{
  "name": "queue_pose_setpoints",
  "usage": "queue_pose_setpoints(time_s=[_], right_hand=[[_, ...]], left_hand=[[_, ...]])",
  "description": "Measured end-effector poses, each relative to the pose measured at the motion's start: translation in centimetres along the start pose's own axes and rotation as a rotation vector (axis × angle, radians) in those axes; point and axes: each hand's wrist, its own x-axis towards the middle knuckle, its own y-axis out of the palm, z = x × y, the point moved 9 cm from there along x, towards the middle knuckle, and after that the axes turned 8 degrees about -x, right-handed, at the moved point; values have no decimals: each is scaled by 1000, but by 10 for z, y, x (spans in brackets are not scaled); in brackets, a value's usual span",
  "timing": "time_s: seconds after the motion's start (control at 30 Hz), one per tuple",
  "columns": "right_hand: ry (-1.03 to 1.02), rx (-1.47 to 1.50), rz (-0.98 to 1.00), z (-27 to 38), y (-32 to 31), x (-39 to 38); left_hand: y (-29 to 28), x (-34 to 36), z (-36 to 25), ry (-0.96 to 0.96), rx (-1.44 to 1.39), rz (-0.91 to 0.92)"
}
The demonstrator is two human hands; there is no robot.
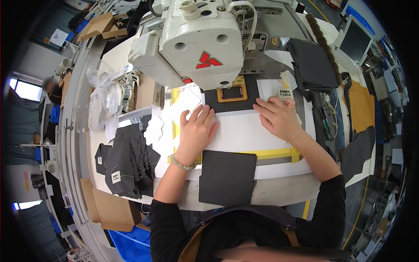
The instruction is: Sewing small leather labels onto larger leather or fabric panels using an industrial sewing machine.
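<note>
Left hand (197, 131): fingers spread flat on smooth white template (244, 131).
Right hand (279, 118): fingers together, pressing the template's 2 o'clock corner.
Dark panel (231, 99): matte rectangle at template's 12 o'clock, under tan clamp frame (232, 93).
Sewing machine (198, 39): glossy white head.

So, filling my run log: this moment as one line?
left hand: flat on white template | right hand: on template by label | black piece: under sewing machine
</note>
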Motion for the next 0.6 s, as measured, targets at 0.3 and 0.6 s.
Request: queue_pose_setpoints(time_s=[0.3, 0.6], right_hand=[[112, 61, -67, -34, -19, 8], [335, 206, 290, -104, -26, -12]], left_hand=[[0, 0, 1, -6, -39, -22], [2, 1, 3, -4, -43, -25]])
